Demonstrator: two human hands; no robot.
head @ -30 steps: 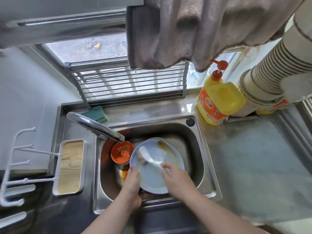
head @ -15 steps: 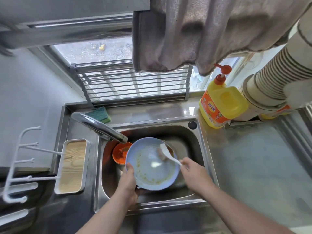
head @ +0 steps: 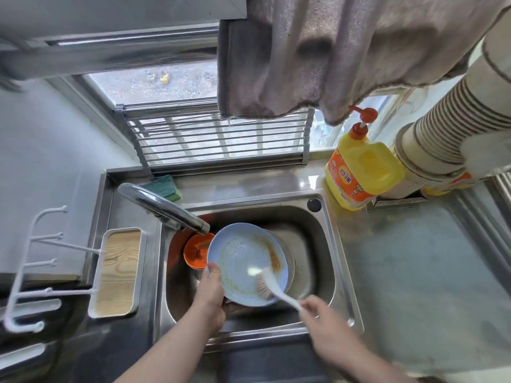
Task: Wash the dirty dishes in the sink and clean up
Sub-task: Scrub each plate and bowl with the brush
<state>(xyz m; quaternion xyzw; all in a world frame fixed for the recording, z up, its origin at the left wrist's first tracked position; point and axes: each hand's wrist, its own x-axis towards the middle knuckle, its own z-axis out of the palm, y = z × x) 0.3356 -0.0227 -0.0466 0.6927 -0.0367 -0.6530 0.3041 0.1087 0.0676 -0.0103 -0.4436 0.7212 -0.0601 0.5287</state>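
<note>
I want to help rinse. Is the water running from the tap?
Off, it seems: no stream shows below the faucet spout, above the blue plate over the sink.

Your right hand (head: 327, 323) has pulled back toward the near right rim of the sink (head: 336, 266), out from over the blue plate (head: 243, 261). The white dish brush (head: 272, 288) has travelled with it: a second ago its bristles worked the plate's left side, half a second ago the upper right, and now they sit on the near right edge. Your left hand (head: 211, 297) has tipped the plate and shifted it from under the right hand toward the faucet (head: 166, 208). The brown smear is now confined to an arc along the plate's right side. The orange bowl (head: 196, 251) is more covered by the plate's left rim.
</note>
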